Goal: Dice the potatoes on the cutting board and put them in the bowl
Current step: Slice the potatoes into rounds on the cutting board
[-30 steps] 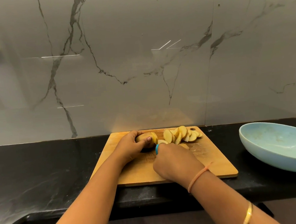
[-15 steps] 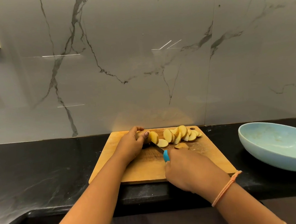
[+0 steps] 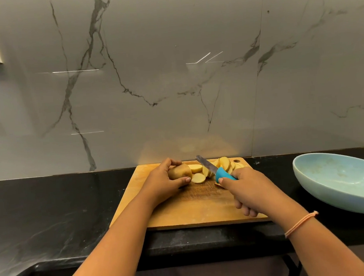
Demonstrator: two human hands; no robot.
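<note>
Light is dim and warm throughout. The glossy marble wall (image 3: 173,84) shows thin white glare streaks and a hazy yellow reflection above the cutting board (image 3: 192,210). The black counter (image 3: 52,211) reads very dark, with a faint grey sheen. A soft shadow lies under my left hand (image 3: 162,182). The knife blade (image 3: 205,163) in my right hand (image 3: 249,189) is slightly smeared. Wide-angle distortion stretches the bowl (image 3: 341,182) at the right edge.

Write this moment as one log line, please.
left hand grips potato | right hand holds knife, blade clear of potato | slices on cutting board | bowl: no potato visible
</note>
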